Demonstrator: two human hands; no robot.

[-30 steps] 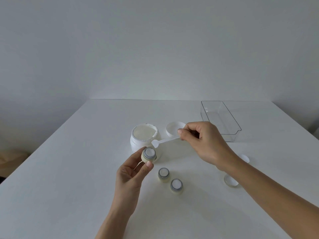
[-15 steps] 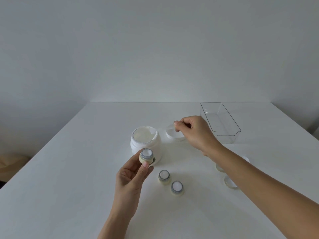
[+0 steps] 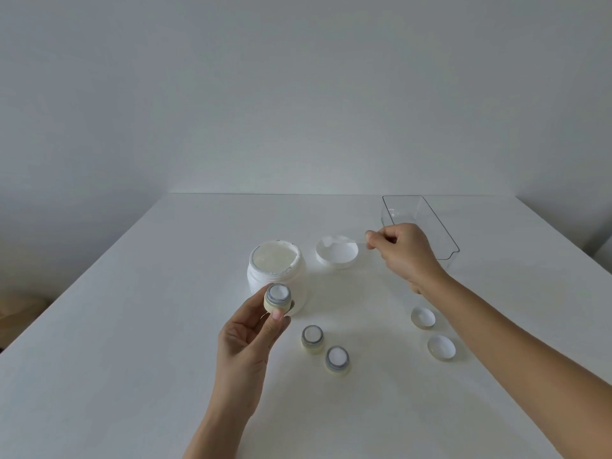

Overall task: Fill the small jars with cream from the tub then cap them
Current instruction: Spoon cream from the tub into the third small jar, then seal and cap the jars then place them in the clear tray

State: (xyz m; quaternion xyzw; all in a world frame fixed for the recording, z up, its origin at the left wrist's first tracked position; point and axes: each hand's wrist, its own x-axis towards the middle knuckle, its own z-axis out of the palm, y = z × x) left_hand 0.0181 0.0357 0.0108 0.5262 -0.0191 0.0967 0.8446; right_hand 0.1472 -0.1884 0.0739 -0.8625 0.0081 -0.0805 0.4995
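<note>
Small jars appear in three places: one [image 3: 278, 297] is pinched between thumb and fingers of our left hand [image 3: 249, 339], lifted just in front of the tub [image 3: 277, 272] at the centre of the frame, and two more [image 3: 312, 339] [image 3: 337, 359] stand on the white counter [image 3: 132, 326] just right of that hand, close beside each other. All three show white cream inside grey rims and carry no caps. We see the tub open, its cream surface exposed, with its white lid [image 3: 337, 252] lying upturned just to its right. Our right hand [image 3: 405, 251], at centre right, is closed on the handle of a small translucent spatula [image 3: 344, 240] whose tip reaches over the upturned lid. Two small caps [image 3: 423, 317] [image 3: 441, 347] lie on the counter at lower right, beside the right forearm. A clear plastic tray [image 3: 443, 233] sits behind the right hand, toward the upper right of the counter.
</note>
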